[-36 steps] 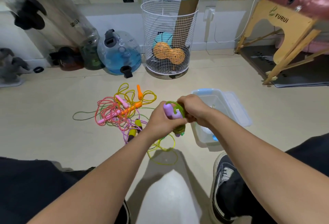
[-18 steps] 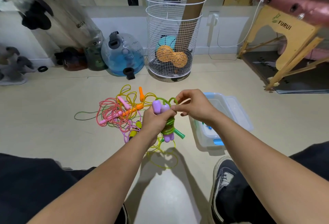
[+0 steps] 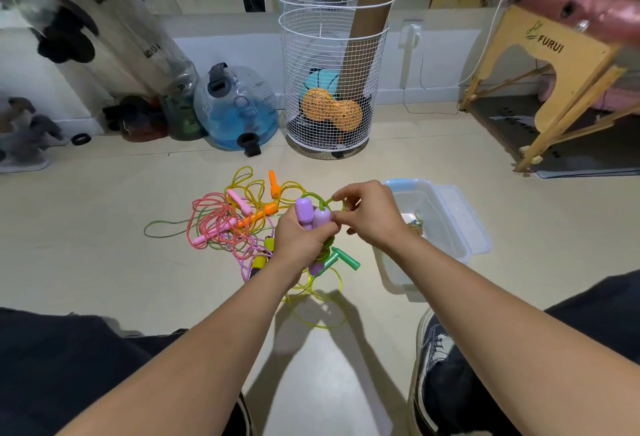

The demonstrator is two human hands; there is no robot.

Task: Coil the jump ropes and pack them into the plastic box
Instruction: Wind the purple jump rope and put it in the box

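Hands meet in front of the body, both forearms reaching forward from the lower corners. The left hand (image 3: 299, 240) is curled round a bundle: two purple handles (image 3: 311, 215) stick up out of the fist, and green handles (image 3: 341, 260) poke out below it, with green rope wound round the middle. The right hand (image 3: 370, 215), palm down, pinches a loop of green rope (image 3: 320, 198) between thumb and fingertips just above the purple handles. Slack yellow-green rope (image 3: 317, 300) hangs from the bundle to the floor (image 3: 104, 262). Just left of the hands lies a tangled pile of jump ropes (image 3: 235, 224), pink, orange and yellow, on the floor. Right of the hands, partly behind the right wrist, sits the clear plastic box (image 3: 460, 227), open, with something small inside. A white wire basket (image 3: 332, 89) stands farther back by the wall.
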